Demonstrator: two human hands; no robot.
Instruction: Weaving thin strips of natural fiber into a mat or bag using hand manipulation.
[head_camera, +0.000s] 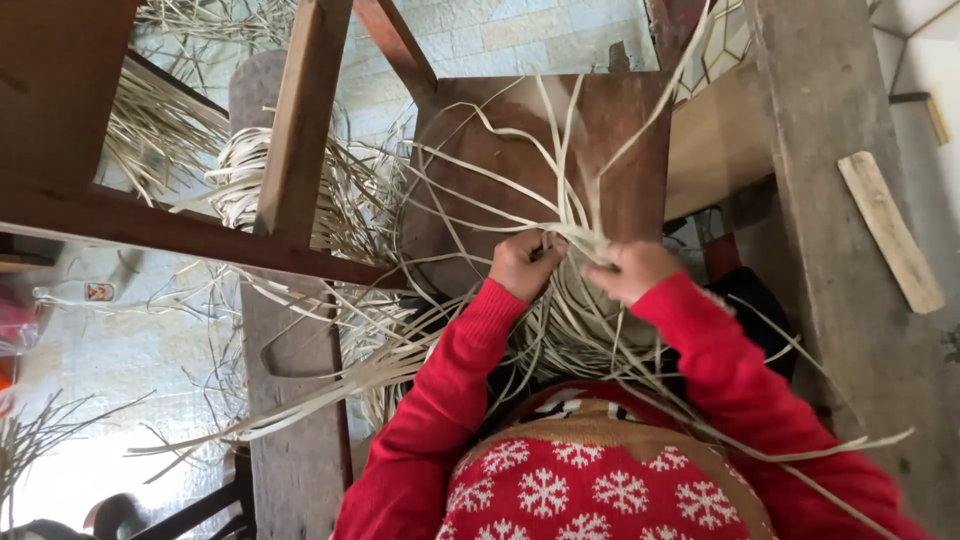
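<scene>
Both my hands work a bundle of pale flat cane strips held over my lap. My left hand is closed around several strips where they cross. My right hand pinches the strips just beside it, the two hands almost touching. Loose strip ends fan upward over a brown wooden board. More strips trail down and to the left over my red sleeves and snowflake sweater.
A wooden frame with a slanted bar crosses the left. A coil of cane strips lies behind it. A thick wooden post stands at the right, with a small wood slat on it. Tiled floor lies beyond.
</scene>
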